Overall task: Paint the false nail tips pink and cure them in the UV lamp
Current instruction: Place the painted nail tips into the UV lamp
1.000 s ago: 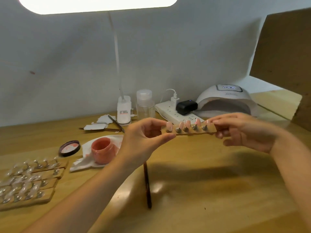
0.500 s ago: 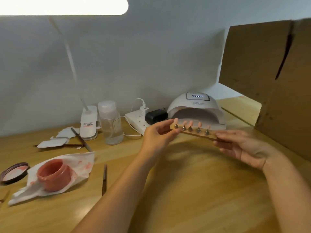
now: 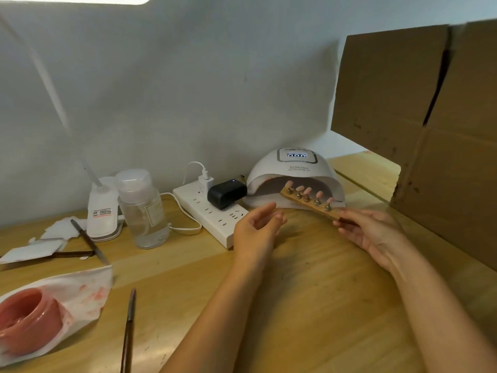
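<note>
A wooden strip [image 3: 309, 204] carrying several pink-painted false nail tips on metal studs is held at its near end by my right hand [image 3: 365, 230]. Its far end reaches into the mouth of the white UV lamp [image 3: 294, 168] at the back of the desk. My left hand [image 3: 258, 227] hovers just left of the strip with relaxed fingers and holds nothing. An open pink gel pot [image 3: 27, 319] sits on a stained tissue at the lower left. A thin brush [image 3: 129, 329] lies on the desk beside it.
A white power strip [image 3: 212, 216] with a black adapter lies left of the lamp. A clear bottle [image 3: 142, 208] and a white desk-lamp base [image 3: 103, 211] stand further left. Paper scraps and sticks lie at the far left. A brown cardboard panel [image 3: 430, 130] rises on the right.
My left hand has let go of the strip and drawn back. My right hand has carried the strip forward into the lamp's opening. The view has shifted right.
</note>
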Action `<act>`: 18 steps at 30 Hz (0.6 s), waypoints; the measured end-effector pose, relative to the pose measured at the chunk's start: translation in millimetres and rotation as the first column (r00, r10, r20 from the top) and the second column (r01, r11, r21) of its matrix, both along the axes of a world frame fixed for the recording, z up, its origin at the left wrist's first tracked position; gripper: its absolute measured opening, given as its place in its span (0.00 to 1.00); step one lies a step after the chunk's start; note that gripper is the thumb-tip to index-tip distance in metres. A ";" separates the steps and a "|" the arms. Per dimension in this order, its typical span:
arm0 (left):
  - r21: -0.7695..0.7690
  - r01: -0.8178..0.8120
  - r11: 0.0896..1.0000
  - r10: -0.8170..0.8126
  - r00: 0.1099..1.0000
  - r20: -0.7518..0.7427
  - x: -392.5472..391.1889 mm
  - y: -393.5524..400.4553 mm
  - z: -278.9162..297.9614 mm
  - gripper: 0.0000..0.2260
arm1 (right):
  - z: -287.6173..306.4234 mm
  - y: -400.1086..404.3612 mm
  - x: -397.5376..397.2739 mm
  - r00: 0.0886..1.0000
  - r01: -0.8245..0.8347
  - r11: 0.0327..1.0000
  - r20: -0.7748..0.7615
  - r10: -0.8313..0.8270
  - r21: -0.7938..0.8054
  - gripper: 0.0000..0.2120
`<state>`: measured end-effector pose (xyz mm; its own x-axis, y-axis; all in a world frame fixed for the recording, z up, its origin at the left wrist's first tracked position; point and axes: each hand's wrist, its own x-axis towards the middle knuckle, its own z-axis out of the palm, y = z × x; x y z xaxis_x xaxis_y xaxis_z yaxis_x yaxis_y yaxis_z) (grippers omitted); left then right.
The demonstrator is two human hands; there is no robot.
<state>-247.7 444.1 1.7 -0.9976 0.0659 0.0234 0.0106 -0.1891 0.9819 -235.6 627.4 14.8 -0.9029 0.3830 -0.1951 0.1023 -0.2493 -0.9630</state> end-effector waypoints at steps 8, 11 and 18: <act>0.049 -0.014 0.999 0.014 1.000 0.004 -1.7 0.8 -3.4 0.10 | -3.9 -9.7 -23.3 0.992 0.119 0.989 0.020 -0.121 0.091 0.06; 0.041 0.005 0.999 -0.005 1.000 -0.002 -2.7 0.7 -5.4 0.11 | -0.8 -14.3 -32.9 0.989 0.138 0.989 0.048 -0.141 0.058 0.05; 0.029 0.005 1.000 -0.005 1.000 -0.005 -5.6 1.3 -6.5 0.12 | 2.4 -28.5 -59.7 0.970 0.192 0.976 0.132 -0.205 0.102 0.09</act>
